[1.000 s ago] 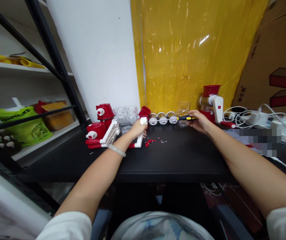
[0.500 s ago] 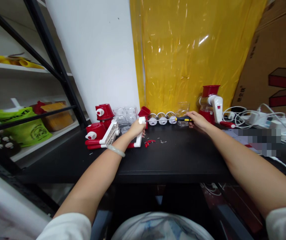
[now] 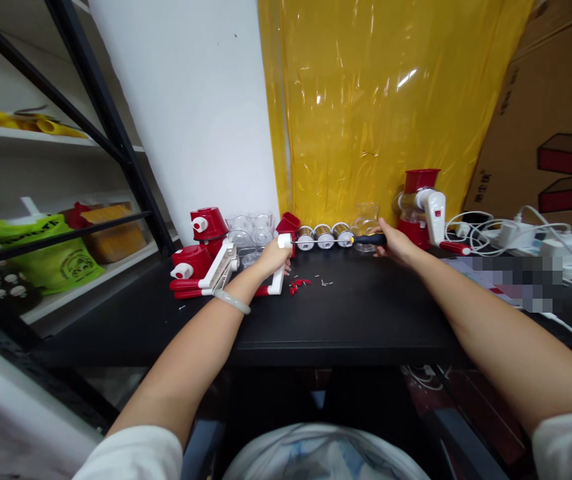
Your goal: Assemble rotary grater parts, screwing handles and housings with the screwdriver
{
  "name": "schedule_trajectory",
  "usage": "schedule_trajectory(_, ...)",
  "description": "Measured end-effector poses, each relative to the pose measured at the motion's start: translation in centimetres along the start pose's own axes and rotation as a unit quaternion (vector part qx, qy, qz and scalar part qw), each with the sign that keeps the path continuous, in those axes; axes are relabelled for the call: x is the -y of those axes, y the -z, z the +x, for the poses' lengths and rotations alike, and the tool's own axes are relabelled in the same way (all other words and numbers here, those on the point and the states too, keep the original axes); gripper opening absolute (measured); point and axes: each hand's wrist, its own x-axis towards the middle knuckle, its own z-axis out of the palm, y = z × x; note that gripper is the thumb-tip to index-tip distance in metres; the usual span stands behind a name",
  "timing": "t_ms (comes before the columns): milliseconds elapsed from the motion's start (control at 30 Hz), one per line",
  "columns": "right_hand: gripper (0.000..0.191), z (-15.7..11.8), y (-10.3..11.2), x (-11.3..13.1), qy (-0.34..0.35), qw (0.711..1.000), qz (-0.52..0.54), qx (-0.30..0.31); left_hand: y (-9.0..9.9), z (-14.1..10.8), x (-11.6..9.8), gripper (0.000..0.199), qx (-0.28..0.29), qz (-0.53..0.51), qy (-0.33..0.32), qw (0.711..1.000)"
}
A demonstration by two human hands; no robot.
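Note:
My left hand (image 3: pixel 275 257) is closed around a white crank handle (image 3: pixel 279 279), whose white end pokes out above the fingers and whose red grip lies low beside the wrist. My right hand (image 3: pixel 393 241) pinches the end of a screwdriver (image 3: pixel 369 239) with a black and yellow handle. The long shaft lies level, pointing left, and its tip meets the crank's white end. Small red pieces (image 3: pixel 296 285) and several tiny screws (image 3: pixel 324 283) lie on the black table (image 3: pixel 356 313) below my hands.
Red grater bodies (image 3: pixel 193 261) and more white crank handles (image 3: pixel 220 265) stand left. Behind are clear plastic cups (image 3: pixel 251 230) and three metal grating drums (image 3: pixel 324 237). An assembled grater (image 3: pixel 422 207), white cables (image 3: pixel 481 230) and a tablet-like flat thing (image 3: pixel 481 277) are at right.
The fingers of my right hand have shifted on the screwdriver handle, the thumb now higher, and the handle sits slightly further right. My left hand and the crank handle stay in place.

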Motion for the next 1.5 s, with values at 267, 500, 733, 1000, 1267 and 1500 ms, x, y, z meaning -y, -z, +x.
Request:
schedule_trajectory(267, 0.018, 0.0, -0.2, -0.1, 0.023, 0.999, 0.019, -0.020, 0.1, 0.1, 0.0, 0.011, 0.017, -0.016, 0.009, 1.000)
schedule_trajectory(500, 0.029, -0.8, -0.2, 0.9, 0.053, 0.985, 0.163, 0.015, 0.0, -0.1, -0.1, 0.014, 0.025, -0.013, 0.013, 1.000)
schedule_trajectory(733, 0.022, -0.8, -0.4, 1.0, 0.014, 0.987, 0.161, -0.012, 0.0, -0.1, -0.1, 0.014, 0.024, -0.017, 0.008, 1.000)
schedule_trajectory(1000, 0.027, -0.6, -0.6, 0.3, -0.001, 0.999, 0.050, -0.005, 0.2, 0.0, -0.2, 0.013, 0.016, -0.007, 0.009, 1.000)
schedule_trajectory(1267, 0.032, -1.1, -0.4, 1.4, 0.032, 0.980, 0.193, 0.029, 0.1, 0.2, 0.1, 0.014, 0.013, -0.001, 0.006, 1.000)
schedule_trajectory(1500, 0.029, -1.3, -0.3, 1.7, 0.053, 0.976, 0.212, 0.021, 0.0, 0.1, 0.1, 0.016, 0.028, -0.002, -0.002, 1.000)
